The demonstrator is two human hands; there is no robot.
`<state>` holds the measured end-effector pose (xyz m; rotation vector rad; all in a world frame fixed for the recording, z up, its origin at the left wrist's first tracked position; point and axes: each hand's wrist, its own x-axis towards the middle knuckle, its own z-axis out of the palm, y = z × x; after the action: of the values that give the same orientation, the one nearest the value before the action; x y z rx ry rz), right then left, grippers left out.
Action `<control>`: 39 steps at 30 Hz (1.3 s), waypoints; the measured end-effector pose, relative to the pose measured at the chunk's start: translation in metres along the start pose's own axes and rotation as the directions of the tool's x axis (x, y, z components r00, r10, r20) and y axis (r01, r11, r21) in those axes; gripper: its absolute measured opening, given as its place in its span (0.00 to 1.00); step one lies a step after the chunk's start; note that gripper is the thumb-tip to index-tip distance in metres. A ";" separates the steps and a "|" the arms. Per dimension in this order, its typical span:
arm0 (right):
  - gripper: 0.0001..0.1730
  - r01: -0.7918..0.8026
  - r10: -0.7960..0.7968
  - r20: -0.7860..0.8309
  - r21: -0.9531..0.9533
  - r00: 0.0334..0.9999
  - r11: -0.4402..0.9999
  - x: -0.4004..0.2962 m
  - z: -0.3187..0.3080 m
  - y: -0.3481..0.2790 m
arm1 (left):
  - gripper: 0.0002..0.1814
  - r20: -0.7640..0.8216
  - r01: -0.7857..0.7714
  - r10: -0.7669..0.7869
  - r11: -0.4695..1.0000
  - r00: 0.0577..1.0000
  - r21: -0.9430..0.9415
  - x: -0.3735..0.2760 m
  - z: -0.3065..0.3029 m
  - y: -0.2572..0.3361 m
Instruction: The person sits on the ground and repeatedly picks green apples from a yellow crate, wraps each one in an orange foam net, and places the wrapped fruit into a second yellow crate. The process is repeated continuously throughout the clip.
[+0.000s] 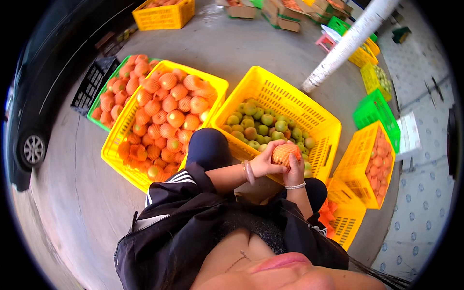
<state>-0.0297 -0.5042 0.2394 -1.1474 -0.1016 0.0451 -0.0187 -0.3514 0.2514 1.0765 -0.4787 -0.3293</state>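
Observation:
My left hand and my right hand together hold a round fruit in an orange foam net sleeve. The left fingers curl round its left side, and the right fingers press its lower right. Below the hands is the near side of a yellow plastic crate, partly filled with bare green and brownish fruits. To the left stands another yellow crate, heaped with fruits in orange foam nets. My knees are close to both crates.
Behind the left crate are a green crate of netted fruit and a black crate. A white pole rises beyond the right crate. More yellow crates stand at right, one holding orange foam nets. A dark car is at far left.

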 end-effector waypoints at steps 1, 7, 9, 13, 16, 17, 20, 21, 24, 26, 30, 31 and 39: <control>0.31 -0.061 0.065 -0.059 0.062 0.996 0.996 -0.004 -0.012 -0.003 | 0.38 -0.008 0.167 -0.174 0.959 0.985 -0.228 0.002 0.005 -0.006; 0.36 0.089 -0.108 -0.011 -0.490 0.994 0.867 -0.011 -0.017 0.005 | 0.30 0.298 0.550 -0.511 0.463 0.806 -0.695 0.004 -0.020 -0.059; 0.41 0.171 -0.206 0.002 -0.569 0.978 0.805 -0.011 -0.009 0.006 | 0.27 0.209 0.501 -0.494 0.586 0.844 -0.637 0.010 -0.021 -0.062; 0.45 -0.004 -0.073 -0.086 -0.671 0.994 0.742 -0.010 -0.010 0.003 | 0.25 0.107 0.440 -0.453 0.740 0.885 -0.508 0.012 -0.021 -0.060; 0.27 0.127 -0.195 -0.021 -0.687 0.981 0.715 -0.006 -0.010 0.017 | 0.23 0.139 0.427 -0.423 0.725 0.895 -0.540 0.009 -0.023 -0.058; 0.23 0.180 -0.249 0.006 -0.710 0.968 0.681 -0.005 -0.011 0.024 | 0.24 0.171 0.437 -0.412 0.733 0.895 -0.522 0.010 -0.023 -0.058; 0.14 0.254 -0.361 0.009 -0.727 0.932 0.638 -0.003 -0.005 0.021 | 0.31 0.220 0.472 -0.428 0.675 0.877 -0.567 0.007 -0.025 -0.057; 0.14 0.267 -0.394 -0.006 -0.728 0.919 0.632 -0.002 -0.004 0.018 | 0.33 0.249 0.488 -0.433 0.627 0.866 -0.608 0.008 -0.022 -0.050; 0.15 0.339 -0.441 0.078 -0.760 0.894 0.554 -0.003 0.004 0.000 | 0.38 0.270 0.506 -0.451 0.561 0.851 -0.655 0.010 -0.016 -0.031; 0.18 0.360 -0.427 0.135 -0.784 0.894 0.505 -0.007 0.013 -0.010 | 0.38 0.225 0.425 -0.366 0.686 0.903 -0.590 0.008 -0.018 -0.034; 0.16 0.387 -0.453 0.150 -0.781 0.879 0.490 -0.001 0.004 0.009 | 0.36 0.201 0.460 -0.432 0.662 0.879 -0.592 0.007 -0.018 -0.036; 0.15 0.356 -0.431 0.088 -0.720 0.898 0.596 -0.001 0.000 0.013 | 0.35 0.224 0.481 -0.447 0.621 0.866 -0.619 0.007 -0.018 -0.033; 0.13 0.200 -0.343 -0.303 -0.417 0.889 0.886 0.000 -0.010 0.015 | 0.28 -0.474 0.416 -0.044 0.557 0.879 0.719 0.034 -0.061 -0.072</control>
<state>-0.0290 -0.5068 0.2222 -1.4975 0.0667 -0.4664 0.0408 -0.3533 0.1703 2.0910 -0.0638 -0.0897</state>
